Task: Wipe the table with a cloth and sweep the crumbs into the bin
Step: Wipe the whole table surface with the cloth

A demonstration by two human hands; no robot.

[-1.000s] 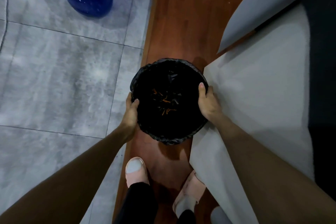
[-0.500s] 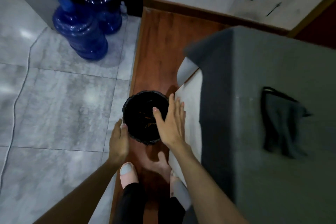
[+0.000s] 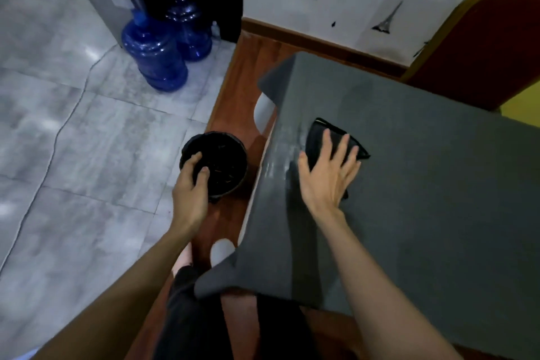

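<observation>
A small round black bin point(image 3: 230, 145) lined with a dark bag stands on the wooden floor strip left of the table, with orange crumbs inside. My left hand point(image 3: 190, 193) reaches down to its near rim, thumb inside and fingers curled over the edge. The table point(image 3: 438, 199) is covered in grey fabric. A dark cloth point(image 3: 317, 133) lies near its left edge. My right hand point(image 3: 327, 175) rests flat on the cloth with fingers spread, hiding most of it.
Two blue water jugs point(image 3: 155, 52) stand on the grey tiled floor at the back left, beside a dark cabinet. A red chair with a gold frame point(image 3: 479, 47) stands behind the table. My feet point(image 3: 222, 251) are under the table's left edge.
The view has risen from the bin to the table top. My right hand left the bin and moved right onto the cloth. My left hand stayed at the bin's rim.
</observation>
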